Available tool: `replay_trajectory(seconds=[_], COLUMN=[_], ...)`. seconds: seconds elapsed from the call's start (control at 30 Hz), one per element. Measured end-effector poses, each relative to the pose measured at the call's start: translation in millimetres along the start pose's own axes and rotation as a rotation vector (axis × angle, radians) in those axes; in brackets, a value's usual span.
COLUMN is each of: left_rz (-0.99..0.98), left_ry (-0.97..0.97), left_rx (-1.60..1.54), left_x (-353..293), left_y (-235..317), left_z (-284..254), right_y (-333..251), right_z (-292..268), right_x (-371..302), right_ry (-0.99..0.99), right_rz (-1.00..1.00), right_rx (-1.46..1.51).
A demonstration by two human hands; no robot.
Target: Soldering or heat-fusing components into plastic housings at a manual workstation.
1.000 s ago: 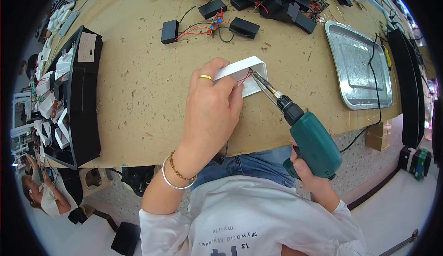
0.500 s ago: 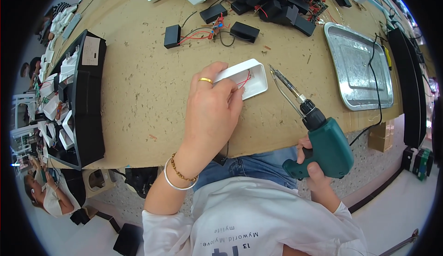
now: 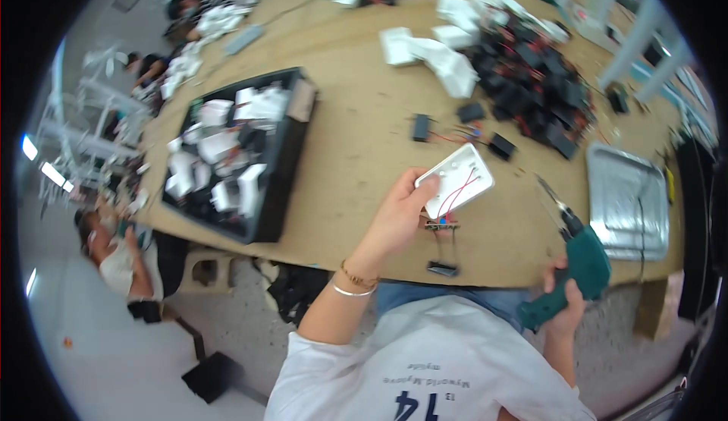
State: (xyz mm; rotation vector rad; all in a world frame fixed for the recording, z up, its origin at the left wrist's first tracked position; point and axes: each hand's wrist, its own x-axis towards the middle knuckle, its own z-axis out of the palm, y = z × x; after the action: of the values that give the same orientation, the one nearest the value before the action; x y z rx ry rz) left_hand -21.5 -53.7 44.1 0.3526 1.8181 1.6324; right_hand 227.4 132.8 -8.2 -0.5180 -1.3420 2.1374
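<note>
My left hand (image 3: 400,202) grips a white plastic housing (image 3: 478,182) by its left edge, thumb on top. The housing's open inside faces me, and red wires cross it. From the wires hangs a small circuit board (image 3: 441,225), with a black block (image 3: 442,269) dangling below it by leads over the table's near edge. My right hand (image 3: 567,303) is wrapped round the handle of a dark green soldering gun (image 3: 588,262). Its metal tip points up and to the left, apart from the housing.
A black crate (image 3: 284,171) of white housings and parts stands at the left. Further back lie two wired black blocks (image 3: 421,127), white housings (image 3: 451,68) and a heap of black blocks (image 3: 531,80). A metal tray (image 3: 607,193) with a cable across it sits at the right.
The view has swung left and widened. My left hand has tilted the housing so its inside shows, and the hanging board and block have come into sight. The soldering gun stays in my right hand.
</note>
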Motion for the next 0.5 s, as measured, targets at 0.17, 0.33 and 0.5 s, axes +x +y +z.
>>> replay_trajectory(seconds=[0.17, 0.33, 0.5], left_rz=[0.210, 0.505, 0.199], left_ry=[0.211, 0.688, 1.477], left_rx=[-0.578, -0.463, 1.181], left_x=[-26.7, -44.5, -68.1], left_y=[55.2, 89.9, 54.3], left_z=[-90.6, -215.3, -287.3], right_y=[6.2, 12.1, 3.5], right_z=[-7.6, -14.5, 4.9], right_x=[8.2, 11.9, 12.2], right_ry=[0.014, 0.023, 0.077], right_rz=[-0.016, 0.013, 0.003], right_rx=[0.006, 0.004, 0.040])
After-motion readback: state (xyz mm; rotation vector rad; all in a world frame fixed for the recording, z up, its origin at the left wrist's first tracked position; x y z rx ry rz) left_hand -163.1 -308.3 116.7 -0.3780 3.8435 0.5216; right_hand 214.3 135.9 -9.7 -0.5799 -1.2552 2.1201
